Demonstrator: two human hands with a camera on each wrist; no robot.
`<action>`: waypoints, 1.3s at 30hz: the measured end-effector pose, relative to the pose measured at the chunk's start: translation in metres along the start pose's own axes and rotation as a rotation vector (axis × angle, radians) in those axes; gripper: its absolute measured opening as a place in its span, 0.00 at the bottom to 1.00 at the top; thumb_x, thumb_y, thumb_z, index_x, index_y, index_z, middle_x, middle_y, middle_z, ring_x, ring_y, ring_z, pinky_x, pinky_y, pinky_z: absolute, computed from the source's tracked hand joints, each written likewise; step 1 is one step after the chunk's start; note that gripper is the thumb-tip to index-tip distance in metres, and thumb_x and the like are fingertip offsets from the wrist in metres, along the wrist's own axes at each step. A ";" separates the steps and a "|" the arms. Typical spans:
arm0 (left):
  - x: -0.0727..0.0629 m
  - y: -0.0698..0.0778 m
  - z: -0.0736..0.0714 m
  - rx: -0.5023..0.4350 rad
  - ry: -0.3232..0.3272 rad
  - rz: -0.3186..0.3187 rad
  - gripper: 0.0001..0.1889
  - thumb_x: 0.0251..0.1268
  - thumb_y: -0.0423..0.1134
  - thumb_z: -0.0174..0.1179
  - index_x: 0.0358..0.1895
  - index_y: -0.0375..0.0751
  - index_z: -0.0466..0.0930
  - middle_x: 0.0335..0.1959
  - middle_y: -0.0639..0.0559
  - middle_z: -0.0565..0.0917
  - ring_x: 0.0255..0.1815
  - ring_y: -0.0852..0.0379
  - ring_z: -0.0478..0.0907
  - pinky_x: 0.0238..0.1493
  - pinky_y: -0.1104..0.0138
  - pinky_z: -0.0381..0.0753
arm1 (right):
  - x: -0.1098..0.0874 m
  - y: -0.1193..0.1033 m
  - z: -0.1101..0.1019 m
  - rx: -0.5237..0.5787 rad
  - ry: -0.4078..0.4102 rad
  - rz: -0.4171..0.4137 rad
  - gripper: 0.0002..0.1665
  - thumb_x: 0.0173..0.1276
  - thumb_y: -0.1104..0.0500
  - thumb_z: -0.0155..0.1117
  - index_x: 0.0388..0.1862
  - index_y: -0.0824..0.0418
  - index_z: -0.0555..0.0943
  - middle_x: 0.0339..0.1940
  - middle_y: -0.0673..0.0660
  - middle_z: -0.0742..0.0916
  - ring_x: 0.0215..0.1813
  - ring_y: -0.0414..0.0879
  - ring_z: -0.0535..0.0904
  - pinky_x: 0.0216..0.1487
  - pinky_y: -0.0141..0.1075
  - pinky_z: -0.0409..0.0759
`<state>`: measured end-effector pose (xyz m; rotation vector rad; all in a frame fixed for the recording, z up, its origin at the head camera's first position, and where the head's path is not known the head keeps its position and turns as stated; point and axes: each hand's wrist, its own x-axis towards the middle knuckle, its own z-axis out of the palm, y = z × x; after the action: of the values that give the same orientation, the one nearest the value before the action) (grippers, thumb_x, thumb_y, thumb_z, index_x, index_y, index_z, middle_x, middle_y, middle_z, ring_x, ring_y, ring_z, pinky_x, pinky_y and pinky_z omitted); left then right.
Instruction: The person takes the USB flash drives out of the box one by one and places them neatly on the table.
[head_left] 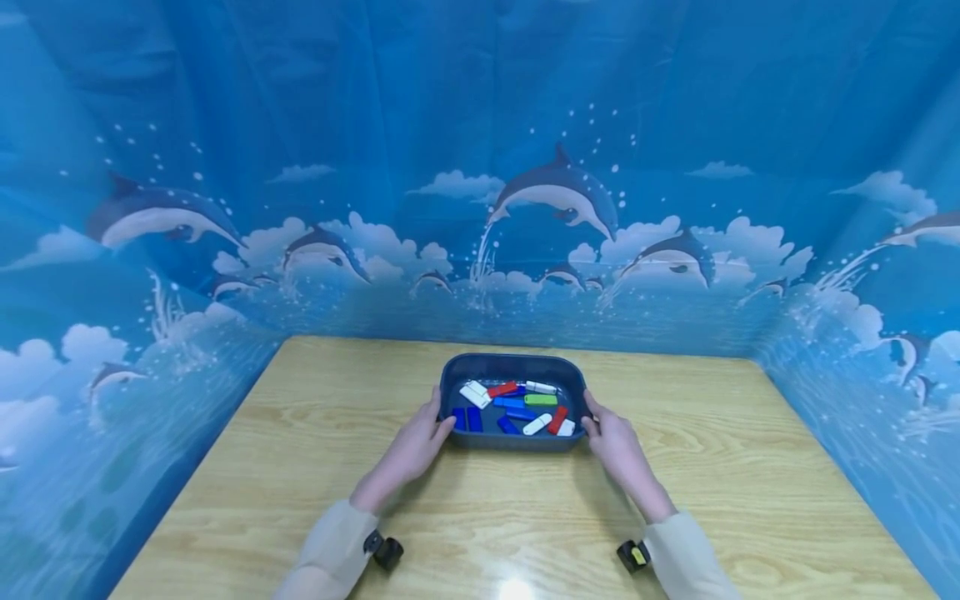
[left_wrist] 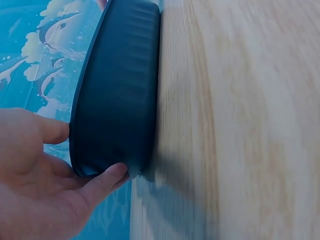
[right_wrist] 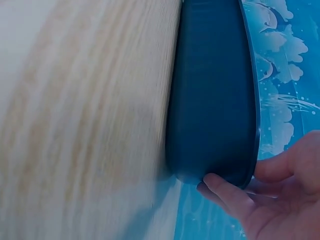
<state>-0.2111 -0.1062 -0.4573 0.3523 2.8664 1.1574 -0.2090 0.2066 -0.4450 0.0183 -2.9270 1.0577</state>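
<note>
A dark blue plastic bin [head_left: 510, 443] with rounded corners stands upright on the table. Inside it lie several small sticks that look like USB drives, among them a green one [head_left: 540, 400], a red one [head_left: 502, 389], a white one [head_left: 537, 424] and a dark blue one [head_left: 474, 418]. My left hand [head_left: 422, 437] grips the bin's left end, with thumb and fingers on the rim and outer wall. At the opposite end my right hand [head_left: 613, 439] holds it the same way. Both wrist views show the bin's outer wall; its contents are hidden there.
The bin is on a light wood-grain table [head_left: 360, 375]. A blue curtain [head_left: 420, 100] printed with dolphins and clouds surrounds the table at the back and both sides. Small dark cameras [head_left: 388, 552] sit on both wrists over pale sleeves [head_left: 330, 542].
</note>
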 end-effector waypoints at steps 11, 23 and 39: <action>-0.012 0.000 0.002 0.003 0.021 0.053 0.35 0.82 0.43 0.48 0.78 0.26 0.45 0.77 0.31 0.58 0.76 0.34 0.59 0.76 0.45 0.59 | -0.011 0.001 0.001 -0.045 0.027 -0.032 0.32 0.78 0.64 0.54 0.77 0.68 0.61 0.68 0.74 0.76 0.27 0.46 0.71 0.30 0.37 0.73; -0.026 0.000 0.004 0.018 0.031 0.060 0.35 0.83 0.44 0.47 0.78 0.25 0.46 0.76 0.30 0.61 0.75 0.33 0.62 0.74 0.43 0.62 | -0.027 -0.003 0.001 -0.044 0.028 -0.039 0.32 0.78 0.65 0.55 0.77 0.69 0.61 0.64 0.75 0.79 0.25 0.45 0.69 0.25 0.33 0.71; -0.038 0.004 0.001 0.024 0.003 0.014 0.35 0.82 0.44 0.47 0.79 0.26 0.45 0.78 0.31 0.57 0.76 0.33 0.59 0.75 0.42 0.59 | -0.041 -0.002 0.001 -0.099 0.052 -0.115 0.31 0.79 0.63 0.55 0.76 0.70 0.63 0.68 0.73 0.77 0.50 0.58 0.83 0.54 0.53 0.82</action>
<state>-0.1730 -0.1107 -0.4573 0.3725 2.8869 1.1273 -0.1676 0.2045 -0.4460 0.1520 -2.8878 0.8830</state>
